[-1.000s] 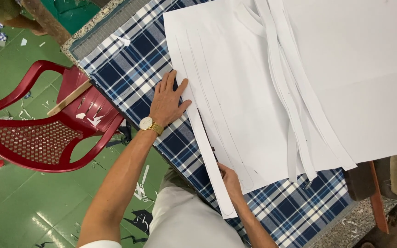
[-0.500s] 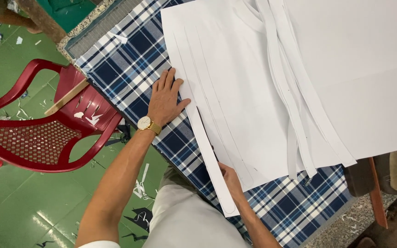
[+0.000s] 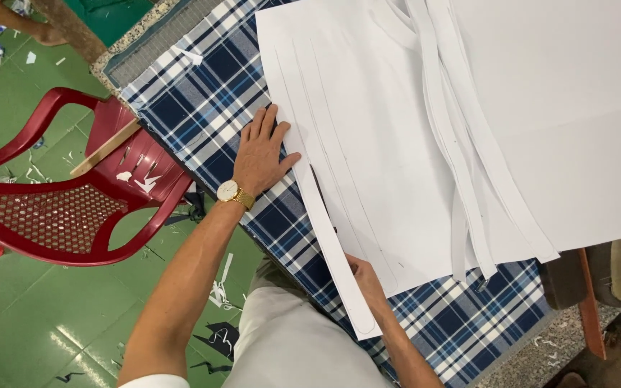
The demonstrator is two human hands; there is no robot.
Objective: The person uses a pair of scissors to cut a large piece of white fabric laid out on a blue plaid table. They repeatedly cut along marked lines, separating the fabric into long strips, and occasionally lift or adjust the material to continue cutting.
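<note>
Here, head view only; directions are read as on a clock face laid over the frame.

Left hand: lies flat and spread, fingers pointing toward 1 o'clock, pressing the left edge of the white sheet onto the plaid cloth; it grips nothing. A gold wristwatch sits on the wrist.

Right hand: lies at the near edge of the sheet, mostly tucked under the paper; whether it pinches the paper or only rests there cannot be told.

Paper strip: a long narrow band, partly separated from the sheet's left margin; its long axis runs from about 11 o'clock to 5 o'clock, its rounded end at the near table edge.

Key relation: the strip's free end lies just at 7 o'clock of the right hand, which is the nearer hand; the left hand anchors the upper end.

Loose strips: several more bands draped across the sheet toward 3 o'clock.

Surroundings: a red plastic chair at 9 o'clock, on a green floor littered with paper scraps.
</note>
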